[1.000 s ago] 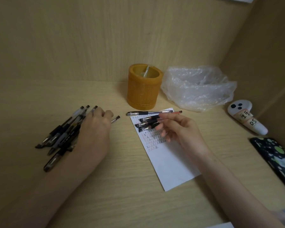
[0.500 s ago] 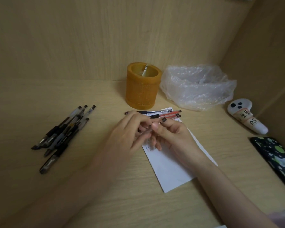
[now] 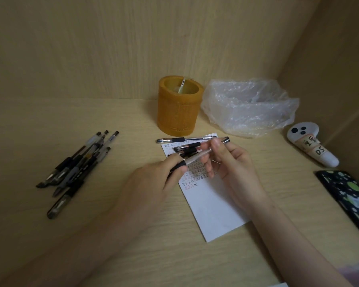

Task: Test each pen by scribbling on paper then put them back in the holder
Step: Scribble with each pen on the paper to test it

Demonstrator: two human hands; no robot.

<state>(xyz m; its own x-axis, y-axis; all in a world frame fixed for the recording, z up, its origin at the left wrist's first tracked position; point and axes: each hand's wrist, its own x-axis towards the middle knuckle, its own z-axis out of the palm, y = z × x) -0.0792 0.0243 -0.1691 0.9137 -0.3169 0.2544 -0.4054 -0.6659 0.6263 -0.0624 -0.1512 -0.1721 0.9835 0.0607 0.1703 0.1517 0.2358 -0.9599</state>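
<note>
An orange cylindrical holder (image 3: 178, 108) stands at the back of the desk with one thin item inside. In front of it lies a white paper (image 3: 214, 206) covered at its top with small scribbles. A black-grip pen (image 3: 184, 139) lies across the paper's top edge, with a few more pens (image 3: 188, 147) just below it. Over the paper, my left hand (image 3: 151, 185) grips one pen (image 3: 195, 158) by its black grip section. My right hand (image 3: 232, 164) pinches that pen's clear barrel end. Its tip is hidden behind my left fingers. Several pens (image 3: 77, 166) lie in a loose pile at the left.
A crumpled clear plastic bag (image 3: 249, 106) sits right of the holder. A white controller (image 3: 311, 148) with a handwritten label lies by the right wall. A dark patterned phone (image 3: 348, 195) lies at the right edge. Wooden walls close the back and right.
My left hand left the pile at the left and came over the paper with a pen. My right hand met it there, and both now hold the pen.
</note>
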